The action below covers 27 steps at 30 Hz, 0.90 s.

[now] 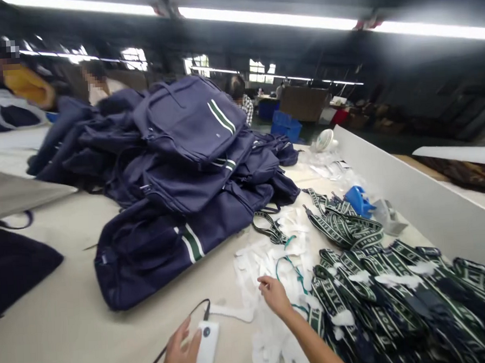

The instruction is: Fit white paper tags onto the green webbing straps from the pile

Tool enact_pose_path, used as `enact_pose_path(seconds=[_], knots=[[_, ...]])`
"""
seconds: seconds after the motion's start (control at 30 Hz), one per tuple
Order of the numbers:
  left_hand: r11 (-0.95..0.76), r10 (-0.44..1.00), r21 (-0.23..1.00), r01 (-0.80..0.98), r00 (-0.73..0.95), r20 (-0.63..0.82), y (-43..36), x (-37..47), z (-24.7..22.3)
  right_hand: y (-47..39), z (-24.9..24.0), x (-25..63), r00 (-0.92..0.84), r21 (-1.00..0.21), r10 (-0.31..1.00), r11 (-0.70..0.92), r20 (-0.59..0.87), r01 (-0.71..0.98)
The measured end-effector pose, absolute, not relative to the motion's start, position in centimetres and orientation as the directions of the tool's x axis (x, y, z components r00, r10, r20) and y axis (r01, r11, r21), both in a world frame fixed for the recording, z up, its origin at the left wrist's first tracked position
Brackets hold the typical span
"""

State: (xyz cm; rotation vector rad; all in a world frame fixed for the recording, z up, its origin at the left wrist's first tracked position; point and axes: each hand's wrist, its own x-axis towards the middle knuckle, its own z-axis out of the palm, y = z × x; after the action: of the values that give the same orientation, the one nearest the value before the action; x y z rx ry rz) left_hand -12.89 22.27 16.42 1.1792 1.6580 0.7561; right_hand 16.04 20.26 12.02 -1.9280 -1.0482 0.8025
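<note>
On the table point(72, 342), bags point(186, 125) lie heaped left of the strips point(243, 264), straps point(379, 315) lie piled to their right, a device point(208, 350) is in front of the bags, and a fan point(325, 140) stands behind the straps.

Upper strap point(367, 240): we read SPORT in pale capitals on dark green.
Lower strap point(337, 302): we make out BAKE, the lettering beyond it unclear to us.
Other straps point(385, 323): similar capitals, too broken by folds for us to read.
Top bag point(190, 122): a small mark we cannot read.
</note>
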Motion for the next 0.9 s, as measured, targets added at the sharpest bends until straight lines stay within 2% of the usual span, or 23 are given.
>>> enact_pose_path(seconds=[0.2, 0.27, 0.4, 0.5, 0.67, 0.77, 0.9], knots=[[0.285, 0.955, 0.769, 0.572, -0.242, -0.173, 21.1, -11.2, 14.5, 16.0, 8.5, 20.7, 0.494, -0.806, 0.844, -0.436, -0.211, 0.401], [0.252, 0.953, 0.747, 0.616, -0.293, -0.079, 20.6, -12.4, 13.7, 15.0, 7.7, 20.9, 0.477, -0.807, 0.862, -0.399, -0.169, 0.436], [0.116, 0.929, 0.706, 0.699, -0.328, 0.173, 19.3, -14.7, 11.6, 13.9, 6.5, 20.5, 0.439, -0.788, 0.898, -0.268, 0.004, 0.554], [-0.044, 0.898, 0.642, 0.765, -0.252, 0.362, 18.1, -15.0, 9.9, 13.5, 5.8, 20.2, 0.401, -0.759, 0.909, -0.179, 0.116, 0.626], [-0.334, 0.773, 0.448, 0.829, -0.031, 0.634, 15.6, -13.1, 7.9, 13.5, 5.0, 20.3, 0.362, -0.722, 0.906, -0.099, 0.219, 0.685], [-0.427, 0.711, 0.352, 0.833, 0.068, 0.7, 13.8, -11.8, 7.3, 13.8, 4.8, 20.3, 0.364, -0.714, 0.897, -0.081, 0.252, 0.696], [-0.473, 0.688, 0.207, 0.856, 0.213, 0.693, 12.1, -11.0, 6.5, 13.7, 6.1, 19.9, 0.364, -0.708, 0.885, -0.057, 0.291, 0.704]])
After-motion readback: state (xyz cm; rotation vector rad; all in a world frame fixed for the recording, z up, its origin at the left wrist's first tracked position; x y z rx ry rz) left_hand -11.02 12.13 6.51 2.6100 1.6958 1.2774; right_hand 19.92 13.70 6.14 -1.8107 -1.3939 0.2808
